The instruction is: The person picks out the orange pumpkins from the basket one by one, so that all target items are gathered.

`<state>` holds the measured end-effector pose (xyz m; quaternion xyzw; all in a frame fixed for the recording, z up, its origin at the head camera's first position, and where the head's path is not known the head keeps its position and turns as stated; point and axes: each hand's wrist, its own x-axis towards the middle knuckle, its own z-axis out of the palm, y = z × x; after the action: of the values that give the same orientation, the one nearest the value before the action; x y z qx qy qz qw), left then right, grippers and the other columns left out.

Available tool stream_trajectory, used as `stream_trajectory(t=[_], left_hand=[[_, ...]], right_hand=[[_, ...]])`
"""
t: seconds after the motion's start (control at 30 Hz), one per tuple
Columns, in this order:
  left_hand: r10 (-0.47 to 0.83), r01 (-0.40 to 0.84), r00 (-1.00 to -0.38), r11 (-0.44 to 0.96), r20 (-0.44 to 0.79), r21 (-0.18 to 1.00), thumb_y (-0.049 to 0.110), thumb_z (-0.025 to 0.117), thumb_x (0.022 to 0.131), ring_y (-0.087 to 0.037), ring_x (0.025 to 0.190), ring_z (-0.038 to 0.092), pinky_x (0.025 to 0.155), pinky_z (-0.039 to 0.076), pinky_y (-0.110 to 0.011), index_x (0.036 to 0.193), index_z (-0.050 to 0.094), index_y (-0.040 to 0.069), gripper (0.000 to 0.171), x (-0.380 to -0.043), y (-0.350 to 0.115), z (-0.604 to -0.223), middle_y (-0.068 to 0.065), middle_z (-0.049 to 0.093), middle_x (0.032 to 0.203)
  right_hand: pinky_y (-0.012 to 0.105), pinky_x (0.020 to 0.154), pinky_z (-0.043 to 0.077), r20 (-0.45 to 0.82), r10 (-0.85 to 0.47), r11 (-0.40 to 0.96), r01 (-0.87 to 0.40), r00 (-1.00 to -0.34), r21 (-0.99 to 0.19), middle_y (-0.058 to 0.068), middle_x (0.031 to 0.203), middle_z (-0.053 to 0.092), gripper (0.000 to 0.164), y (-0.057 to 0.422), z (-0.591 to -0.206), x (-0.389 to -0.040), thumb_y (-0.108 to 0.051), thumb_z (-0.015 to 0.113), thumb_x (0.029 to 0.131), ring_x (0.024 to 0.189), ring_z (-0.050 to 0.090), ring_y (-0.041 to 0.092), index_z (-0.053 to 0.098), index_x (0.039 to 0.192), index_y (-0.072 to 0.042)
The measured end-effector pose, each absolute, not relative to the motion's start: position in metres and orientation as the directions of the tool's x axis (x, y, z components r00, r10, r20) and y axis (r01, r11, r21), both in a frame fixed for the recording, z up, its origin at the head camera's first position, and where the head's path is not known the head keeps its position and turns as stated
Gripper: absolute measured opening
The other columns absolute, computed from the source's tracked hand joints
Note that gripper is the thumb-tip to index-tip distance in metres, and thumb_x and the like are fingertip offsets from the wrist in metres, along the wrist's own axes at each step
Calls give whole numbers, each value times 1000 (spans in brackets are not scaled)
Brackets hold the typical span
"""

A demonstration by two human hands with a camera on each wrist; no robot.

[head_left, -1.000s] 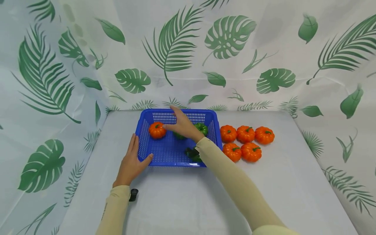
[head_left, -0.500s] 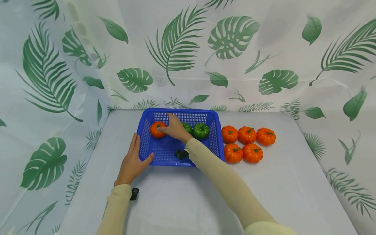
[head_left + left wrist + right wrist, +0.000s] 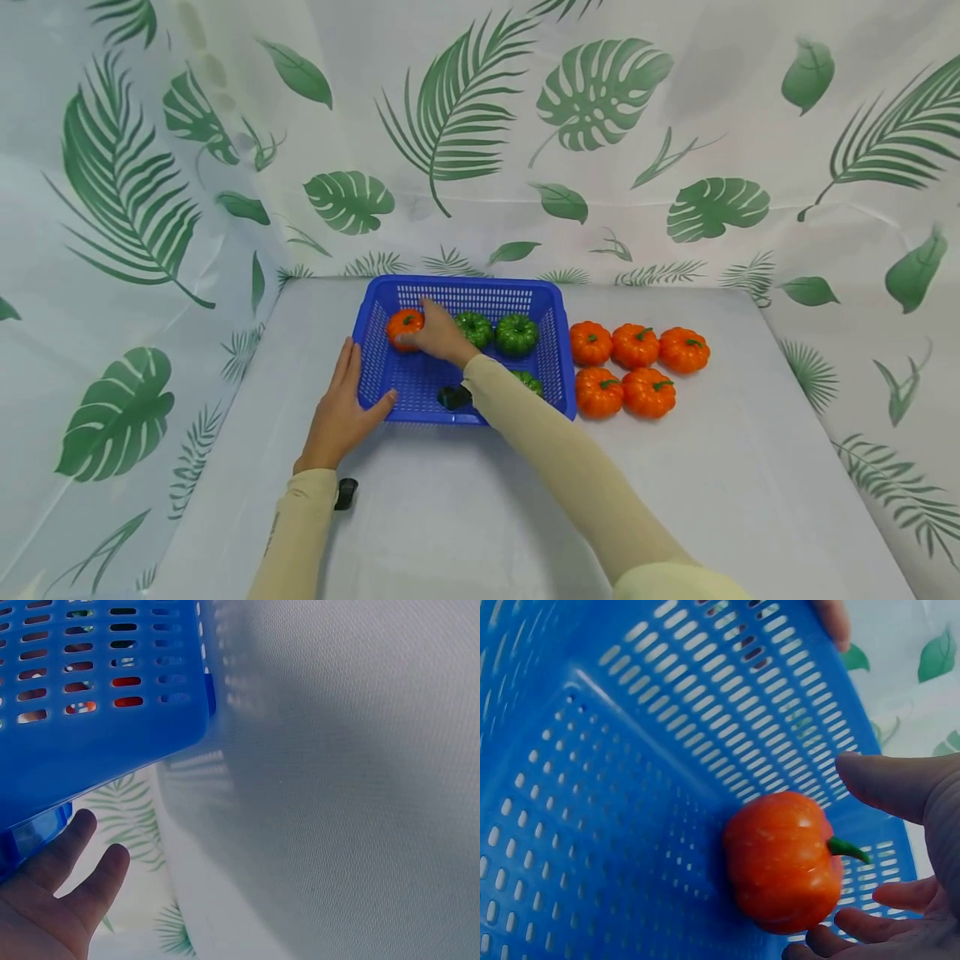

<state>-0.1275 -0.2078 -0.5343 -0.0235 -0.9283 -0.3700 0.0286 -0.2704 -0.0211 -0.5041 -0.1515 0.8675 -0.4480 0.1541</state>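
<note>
A small orange pumpkin [image 3: 403, 325] with a green stem sits in the back left of a blue perforated basket [image 3: 411, 379]. My right hand [image 3: 441, 335] reaches over the basket to it. In the right wrist view the thumb stands apart from the pumpkin [image 3: 784, 862], while the other fingers are spread close to its side. My left hand [image 3: 341, 421] lies at the basket's left end, fingers straight along the outer wall and thumb at the front rim. Two green pumpkins [image 3: 516, 335] sit in the back of the basket, and another green one [image 3: 529, 382] is partly hidden by the right sleeve.
Several orange pumpkins [image 3: 636, 346] stand in two rows on the white table [image 3: 450, 500], just right of the basket. A leaf-patterned curtain [image 3: 480, 167] rises behind the table and along its sides. Each wrist carries a small black camera [image 3: 346, 493].
My right hand has moved a little left and down to the orange pumpkin in the basket, uncovering the green ones. My left hand stays at the basket's left end.
</note>
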Motion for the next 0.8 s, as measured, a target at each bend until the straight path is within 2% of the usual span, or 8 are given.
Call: stream_trajectory(t=[0.13,0.33,0.53,0.8], left_hand=[[23,67,-997,720,72,691,53,68,100,-46,158,24,121,30,-65,172,8,5,105,-127,-207,-534,-8,0,180],[16,62,-997,723,72,688,53,69,100,-44,158,25,121,31,-65,172,10,5,105,-128,-204,-536,-7,1,180],[12,55,-998,727,68,684,55,68,99,-43,159,24,121,31,-64,172,10,5,106,-128,-204,-536,-5,-1,180],[9,50,-998,732,64,679,54,68,99,-43,159,24,122,30,-63,172,9,5,106,-127,-209,-534,-4,-2,180]], right_hand=[[49,116,45,-121,-407,568,-148,-905,-809,26,157,49,90,-23,-513,-273,-20,84,95,140,54,38,32,163,8],[47,108,51,-66,-406,578,-200,-911,-791,24,139,63,73,-22,-524,-277,-10,87,90,125,63,37,50,150,8],[48,111,50,-32,-398,607,-237,-917,-758,25,139,62,69,-23,-529,-281,-6,86,89,127,62,38,53,149,7],[47,111,50,-29,-412,613,-254,-911,-748,23,140,62,67,-27,-532,-283,-9,86,91,128,62,37,54,148,6]])
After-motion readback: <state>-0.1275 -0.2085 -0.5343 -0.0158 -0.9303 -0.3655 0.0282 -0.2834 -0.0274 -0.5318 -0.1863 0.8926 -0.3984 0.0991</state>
